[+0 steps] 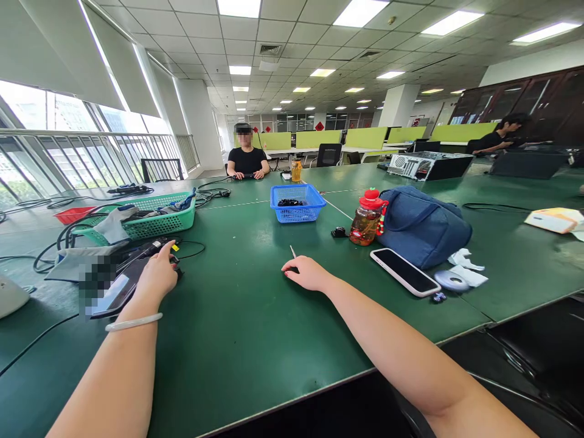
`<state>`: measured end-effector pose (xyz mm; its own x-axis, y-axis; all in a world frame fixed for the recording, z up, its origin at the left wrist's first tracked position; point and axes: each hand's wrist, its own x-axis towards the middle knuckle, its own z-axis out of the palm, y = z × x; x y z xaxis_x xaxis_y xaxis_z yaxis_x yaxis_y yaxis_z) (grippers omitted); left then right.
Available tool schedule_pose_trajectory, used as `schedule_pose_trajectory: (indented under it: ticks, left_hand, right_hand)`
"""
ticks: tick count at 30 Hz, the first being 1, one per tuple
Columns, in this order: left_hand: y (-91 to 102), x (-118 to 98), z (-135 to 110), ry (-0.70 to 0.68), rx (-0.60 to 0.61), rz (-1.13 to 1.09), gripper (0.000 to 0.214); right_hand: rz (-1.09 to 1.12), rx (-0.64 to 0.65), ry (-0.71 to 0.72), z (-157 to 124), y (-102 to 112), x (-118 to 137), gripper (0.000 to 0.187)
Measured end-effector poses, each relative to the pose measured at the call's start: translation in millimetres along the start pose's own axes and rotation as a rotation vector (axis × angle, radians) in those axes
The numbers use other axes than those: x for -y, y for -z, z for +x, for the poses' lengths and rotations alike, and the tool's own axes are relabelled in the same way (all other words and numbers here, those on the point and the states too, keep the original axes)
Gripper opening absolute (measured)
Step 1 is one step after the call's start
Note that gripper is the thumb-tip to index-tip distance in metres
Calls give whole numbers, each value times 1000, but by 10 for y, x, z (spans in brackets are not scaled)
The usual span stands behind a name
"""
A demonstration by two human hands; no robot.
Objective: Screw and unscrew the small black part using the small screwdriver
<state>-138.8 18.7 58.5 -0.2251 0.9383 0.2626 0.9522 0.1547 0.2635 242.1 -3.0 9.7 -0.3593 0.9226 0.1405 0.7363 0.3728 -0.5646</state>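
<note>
Over a dark flat device on the left, my left hand has its index finger stretched out beside a black cable end with a yellow tag. A pale bracelet circles that wrist. My right hand rests low over the green table, fingers closed around a thin pen-like stick whose light tip points up and away. The rest of the stick is hidden by the fingers. Ahead of this hand stands a blue plastic basket with black items in it.
At left, a green basket holds cloth and cables. To the right are a phone, a red-capped bottle, a blue bag and a computer case. A person sits across the table, another at far right.
</note>
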Motion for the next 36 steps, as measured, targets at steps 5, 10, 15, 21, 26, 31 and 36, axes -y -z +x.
schedule_pose_trajectory:
  ticks: [5,10,15,21,26,31,36]
  left_hand:
    - [-132,113,48,12,-6,-6,64]
    - [-187,137,26,38,-12,65,61]
    - [-228,148,21,36,-26,93,61]
    - [-263,177,47,61,8,107,61]
    - [-265,169,42,48,2,103,61]
    - [-257,150,26,24,-46,74,60]
    - [-314,193,66,27,31,71,64]
  right_hand:
    - [-8,-2,5,-2,6,11,23]
    - [-3,-4,0,12,-10,-19,23]
    - [4,-2,-2,12,-17,-25,24]
    - [2,-1,-9,13,-20,-34,24]
    - [3,0,-4,17,-19,-42,24]
    - [1,-2,-4,9,-11,-25,24]
    - [1,1,-4,6,-9,-18,24]
